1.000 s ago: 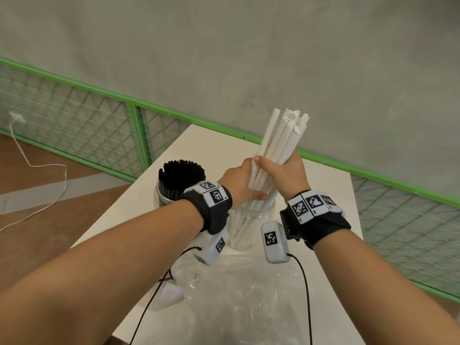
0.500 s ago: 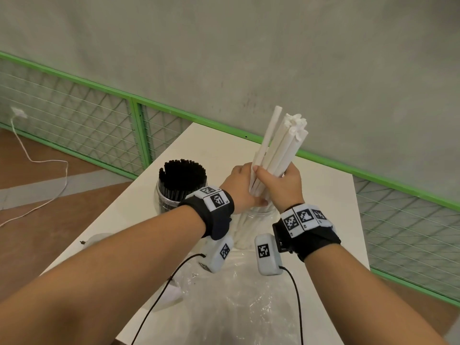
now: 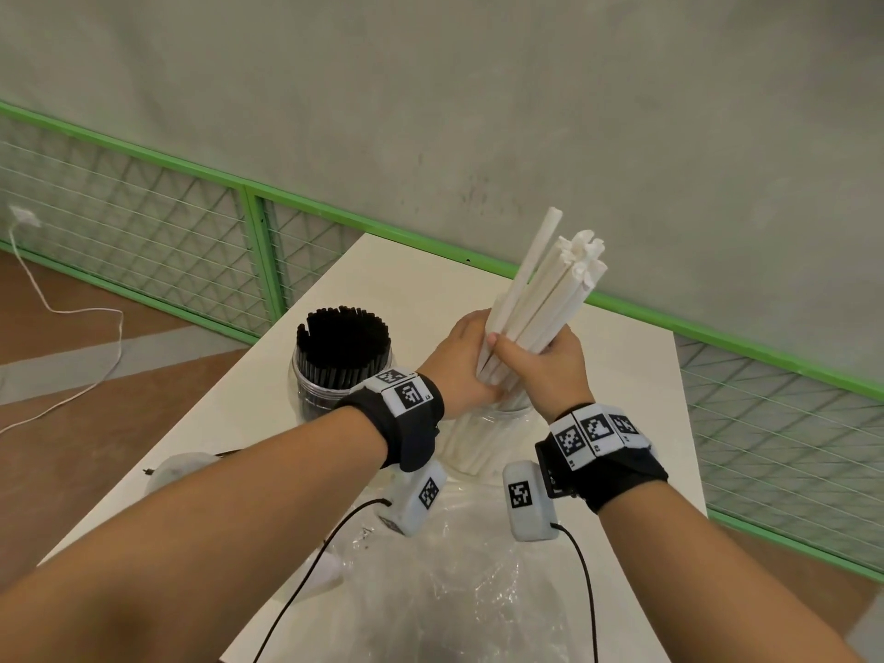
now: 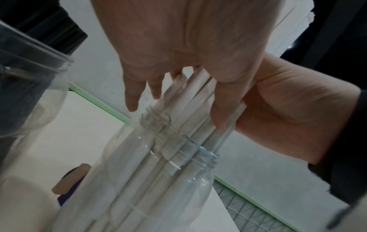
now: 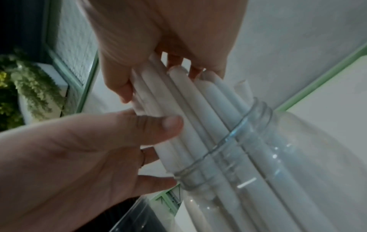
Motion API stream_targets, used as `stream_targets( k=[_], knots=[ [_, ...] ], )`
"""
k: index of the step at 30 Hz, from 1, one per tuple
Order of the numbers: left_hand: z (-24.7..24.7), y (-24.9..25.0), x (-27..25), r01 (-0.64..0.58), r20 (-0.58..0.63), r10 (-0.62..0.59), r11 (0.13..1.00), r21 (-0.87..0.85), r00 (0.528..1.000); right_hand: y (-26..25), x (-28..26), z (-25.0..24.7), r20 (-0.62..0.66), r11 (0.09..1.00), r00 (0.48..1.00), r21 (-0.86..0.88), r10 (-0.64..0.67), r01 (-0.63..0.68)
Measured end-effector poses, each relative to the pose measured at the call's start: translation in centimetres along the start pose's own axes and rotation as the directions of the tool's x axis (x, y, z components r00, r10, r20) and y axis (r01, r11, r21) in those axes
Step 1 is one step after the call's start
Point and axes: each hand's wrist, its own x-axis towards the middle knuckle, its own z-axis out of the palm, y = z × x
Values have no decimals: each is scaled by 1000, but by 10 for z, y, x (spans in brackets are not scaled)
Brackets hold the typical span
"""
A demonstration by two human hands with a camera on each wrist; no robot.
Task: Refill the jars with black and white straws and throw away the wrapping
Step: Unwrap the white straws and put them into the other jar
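A bundle of white straws (image 3: pixel 540 299) stands tilted, its lower ends inside a clear jar (image 3: pixel 483 442) on the white table (image 3: pixel 622 375). One straw sticks up above the rest. My right hand (image 3: pixel 550 370) grips the bundle just above the jar's neck (image 5: pixel 224 150). My left hand (image 3: pixel 464 361) holds the same bundle from the left, with its thumb (image 4: pixel 224 102) pressed on the straws. To the left, a second clear jar (image 3: pixel 311 399) is packed with black straws (image 3: pixel 342 342). Crumpled clear wrapping (image 3: pixel 459 581) lies on the table in front of the jars.
A white round object (image 3: pixel 177 471) lies near the table's left edge. Behind the table a green-framed wire fence (image 3: pixel 258 251) runs along a grey wall. A white cable (image 3: pixel 71 327) trails over the brown floor at the left.
Both hands have sunk a little toward the jar and the bundle has slid deeper in. One straw now stands higher than the others.
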Motion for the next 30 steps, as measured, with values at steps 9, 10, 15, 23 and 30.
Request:
stream_targets(
  k=[9,10,15,23,30],
  knots=[
    [3,-4,-1,6,3,-6,996,94,1000,-1,-4,-11,84,998,996,-37,-37,41],
    [3,-4,-2,18,8,-19,993,118,1000,-4,-4,-13,87,999,995,1,-49,49],
    [6,-6,-6,43,10,-46,976,214,999,-23,2,-15,53,993,995,83,-89,85],
    [9,-8,-13,51,10,-56,955,291,998,-52,19,-9,-4,979,980,23,-201,201],
    [2,-17,-17,59,40,-71,967,248,997,-47,15,-10,73,963,968,-108,-238,245]
  ],
)
